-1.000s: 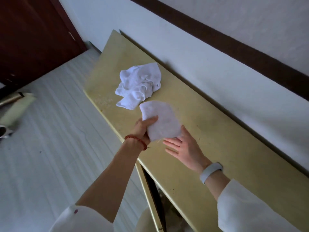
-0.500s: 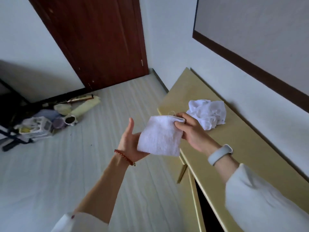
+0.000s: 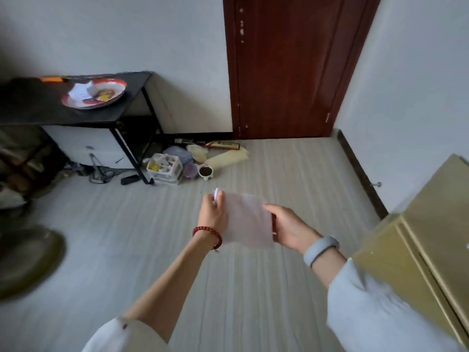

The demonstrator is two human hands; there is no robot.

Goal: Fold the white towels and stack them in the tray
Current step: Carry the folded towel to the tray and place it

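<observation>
Currently:
- Folded white square towel (image 3: 247, 221): held in the air above the pale striped floor (image 3: 253, 288), between your hands.
- Your left hand (image 3: 213, 214), red bead bracelet at the wrist: pinches the towel's left edge.
- Your right hand (image 3: 289, 228), grey wristband: grips the right edge.
- Round red-rimmed patterned tray (image 3: 95, 94): on the black tabletop (image 3: 38, 105), well apart, already holding white cloth.
- Yellow-green cabinet (image 3: 431, 237): to your right.
</observation>
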